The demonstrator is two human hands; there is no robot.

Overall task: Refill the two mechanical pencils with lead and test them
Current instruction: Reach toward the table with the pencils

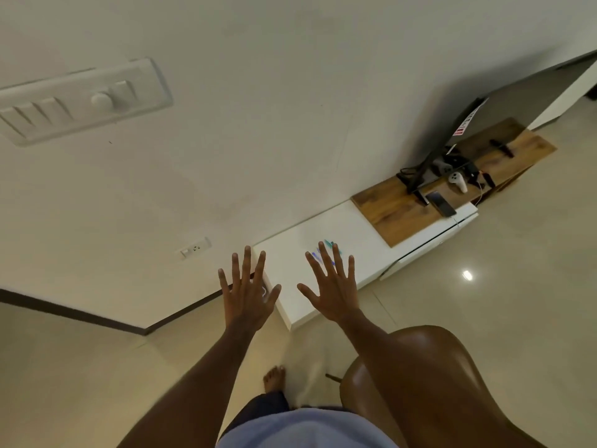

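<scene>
Lying beyond right hand (334,287) fingertips: pencils (326,253), both hands empty.

Dim, warm indoor light. Bright glare spot on glossy floor (467,275); sheen on brown chair (429,367). Television (517,101) casts soft wall shadow. Strong wide-angle bending at edges; slight overall softness.

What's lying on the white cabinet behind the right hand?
Thin blue and green pencil-like items lie on the white cabinet; the spread right hand covers most of them, so their count is unclear.

Pencils (326,253) on cabinet (355,227), behind right hand (334,286)
</scene>
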